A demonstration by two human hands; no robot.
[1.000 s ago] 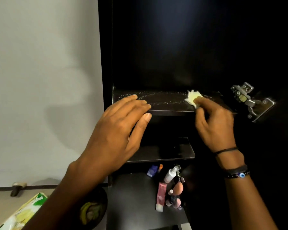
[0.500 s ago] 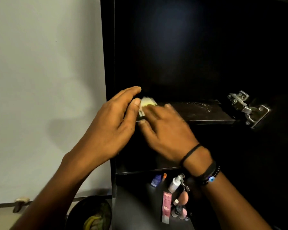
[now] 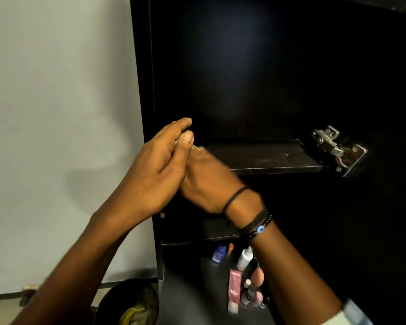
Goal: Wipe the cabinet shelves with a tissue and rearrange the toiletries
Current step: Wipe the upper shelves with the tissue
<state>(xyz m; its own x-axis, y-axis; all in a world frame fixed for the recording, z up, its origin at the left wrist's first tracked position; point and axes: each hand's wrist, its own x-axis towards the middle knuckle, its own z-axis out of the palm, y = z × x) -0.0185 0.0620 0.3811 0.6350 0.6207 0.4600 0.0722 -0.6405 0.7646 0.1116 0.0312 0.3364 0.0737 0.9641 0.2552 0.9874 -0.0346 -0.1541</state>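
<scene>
- The tissue (image 3: pixel 195 147) is almost wholly covered by the two hands; only a pale sliver peeks out.
- The right hand (image 3: pixel 209 184) is smeared with blur, and its fingers vanish behind the left hand (image 3: pixel 155 174).
- The labels on the pink tube (image 3: pixel 234 290) are too small to read.
- The bin (image 3: pixel 129 303) is cut off by the bottom edge.
- The cabinet's upper interior (image 3: pixel 256 66) is lost in darkness.
</scene>
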